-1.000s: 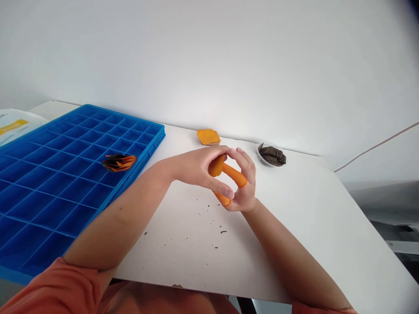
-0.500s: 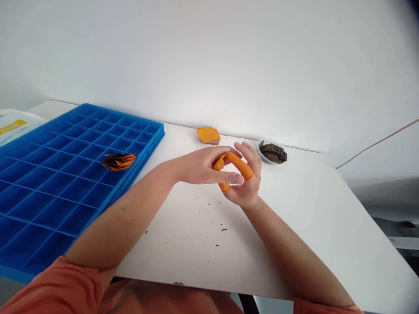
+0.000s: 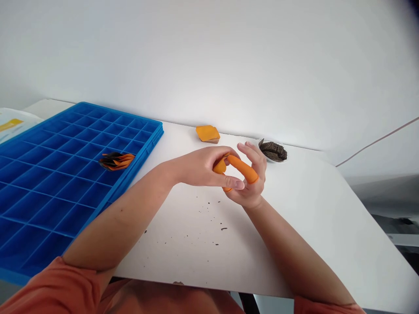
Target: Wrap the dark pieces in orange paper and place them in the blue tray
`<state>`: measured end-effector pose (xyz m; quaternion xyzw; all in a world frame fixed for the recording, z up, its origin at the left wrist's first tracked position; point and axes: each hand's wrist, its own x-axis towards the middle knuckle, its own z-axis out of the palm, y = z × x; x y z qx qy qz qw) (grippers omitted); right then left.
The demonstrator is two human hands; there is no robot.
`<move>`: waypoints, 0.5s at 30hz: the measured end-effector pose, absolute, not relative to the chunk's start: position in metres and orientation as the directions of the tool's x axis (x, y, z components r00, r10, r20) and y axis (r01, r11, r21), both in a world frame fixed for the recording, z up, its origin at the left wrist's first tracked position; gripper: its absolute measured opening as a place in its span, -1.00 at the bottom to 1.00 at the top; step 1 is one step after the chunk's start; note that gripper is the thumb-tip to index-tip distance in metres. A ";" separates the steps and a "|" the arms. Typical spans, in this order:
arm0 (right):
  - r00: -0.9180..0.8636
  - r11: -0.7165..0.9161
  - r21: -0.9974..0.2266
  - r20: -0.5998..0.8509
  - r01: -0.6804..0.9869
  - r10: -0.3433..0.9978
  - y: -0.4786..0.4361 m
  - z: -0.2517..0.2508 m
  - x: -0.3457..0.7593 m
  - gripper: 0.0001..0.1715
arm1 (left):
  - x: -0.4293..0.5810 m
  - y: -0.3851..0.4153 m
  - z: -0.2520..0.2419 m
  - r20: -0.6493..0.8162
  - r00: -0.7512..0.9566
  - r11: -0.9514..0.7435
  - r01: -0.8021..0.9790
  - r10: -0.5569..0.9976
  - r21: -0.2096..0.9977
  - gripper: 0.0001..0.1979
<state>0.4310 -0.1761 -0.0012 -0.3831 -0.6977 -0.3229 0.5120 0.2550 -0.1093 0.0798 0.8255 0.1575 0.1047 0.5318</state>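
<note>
In the middle of the head view, above the white table, both hands meet around a small orange-yellow sheet (image 3: 219,166). My left hand (image 3: 203,165) curls over it from the left, thumb stretched toward the right palm; its fingertips are hidden behind. My right hand (image 3: 253,174) wears orange finger cots (image 3: 242,168) on its index finger and thumb. The cot-covered index tip touches the sheet, while the other right fingers stand raised and apart. Whether anything lies inside the sheet is hidden by the left hand.
A blue divided tray (image 3: 62,183) fills the left side, with a bundle of black and orange pieces (image 3: 117,161) in it. Toward the wall are a stack of orange-yellow sheets (image 3: 207,134) and a bowl of dark brown flat pieces (image 3: 274,151). Dark crumbs (image 3: 224,229) dot the white table (image 3: 183,261).
My right hand has shifted slightly to the right, and its raised fingers have spread a little. The left hand stays nearly still, keeping hold of the sheet.
</note>
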 end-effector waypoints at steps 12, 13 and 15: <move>-0.158 0.575 0.022 0.969 0.818 0.188 -0.177 0.002 0.430 -0.51 | 0.255 -0.107 0.077 -0.029 0.942 -0.369 0.159 0.335 0.916 -0.49; -0.159 0.571 0.029 0.971 0.820 0.179 -0.176 0.002 0.430 -0.53 | 0.255 -0.107 0.077 -0.021 0.944 -0.366 0.149 0.331 0.919 -0.49; -0.158 0.551 0.045 0.975 0.833 0.158 -0.176 0.002 0.430 -0.55 | 0.255 -0.108 0.077 -0.011 0.947 -0.357 0.133 0.322 0.925 -0.48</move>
